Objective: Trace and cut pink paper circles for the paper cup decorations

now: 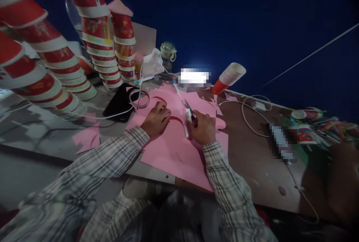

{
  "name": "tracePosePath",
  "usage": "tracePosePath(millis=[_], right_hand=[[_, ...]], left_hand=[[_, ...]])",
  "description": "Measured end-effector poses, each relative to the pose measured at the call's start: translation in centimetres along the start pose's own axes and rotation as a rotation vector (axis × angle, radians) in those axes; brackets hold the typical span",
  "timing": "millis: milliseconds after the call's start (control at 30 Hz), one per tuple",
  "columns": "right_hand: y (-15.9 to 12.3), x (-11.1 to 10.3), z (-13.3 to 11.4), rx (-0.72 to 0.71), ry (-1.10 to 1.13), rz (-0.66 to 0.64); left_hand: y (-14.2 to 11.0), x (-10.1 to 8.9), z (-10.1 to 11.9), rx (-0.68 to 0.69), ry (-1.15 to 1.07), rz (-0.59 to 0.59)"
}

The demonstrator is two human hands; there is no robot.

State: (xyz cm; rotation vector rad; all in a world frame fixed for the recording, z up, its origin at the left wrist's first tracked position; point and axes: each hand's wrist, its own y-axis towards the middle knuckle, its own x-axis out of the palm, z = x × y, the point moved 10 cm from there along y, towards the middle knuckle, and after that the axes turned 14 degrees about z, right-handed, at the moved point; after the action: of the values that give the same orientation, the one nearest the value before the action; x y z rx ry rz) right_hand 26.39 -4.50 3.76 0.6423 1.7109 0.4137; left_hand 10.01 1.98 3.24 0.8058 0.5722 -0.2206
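Pink paper sheets [168, 152] overlap on the table in front of me, some with curved cut edges. My left hand [155, 119] rests on them with bent fingers, closed at a curved paper edge; the fingertips are partly hidden. My right hand [203, 127] is closed around the dark handles of a pair of scissors [187, 105], whose blades point away and to the left. A white capped marker or glue stick [188, 114] lies close against the right fingers, with a white and orange pen-like piece [186, 131] just below. Farther back lies a white marker with a blue end [176, 87].
Tall stacks of red and white paper cups [98, 47] stand at left, one topped with a pink cone [120, 6]. A black tablet or phone [119, 104], tape roll [139, 98], tilted cup stack [228, 77], jar [167, 53], cables and pink scraps [87, 137] surround the paper.
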Motion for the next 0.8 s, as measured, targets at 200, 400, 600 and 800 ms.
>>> tracePosePath(millis=[200, 400, 600, 800], right_hand=[[-0.3, 1.2, -0.2, 0.019, -0.014, -0.116], [-0.2, 0.3, 1.0, 0.106, 0.125, -0.025], [0.2, -1.4, 2.6, 0.207, 0.194, 0.169], [0.2, -1.6, 4.2, 0.351, 0.394, 0.239]], left_hand=[[0.0, -0.4, 1.1, 0.033, -0.027, 0.002], [0.0, -0.8, 1.5, 0.071, -0.006, 0.029], [-0.1, -1.0, 1.6, 0.089, 0.010, 0.028], [0.0, -1.0, 2.0, 0.125, 0.071, -0.008]])
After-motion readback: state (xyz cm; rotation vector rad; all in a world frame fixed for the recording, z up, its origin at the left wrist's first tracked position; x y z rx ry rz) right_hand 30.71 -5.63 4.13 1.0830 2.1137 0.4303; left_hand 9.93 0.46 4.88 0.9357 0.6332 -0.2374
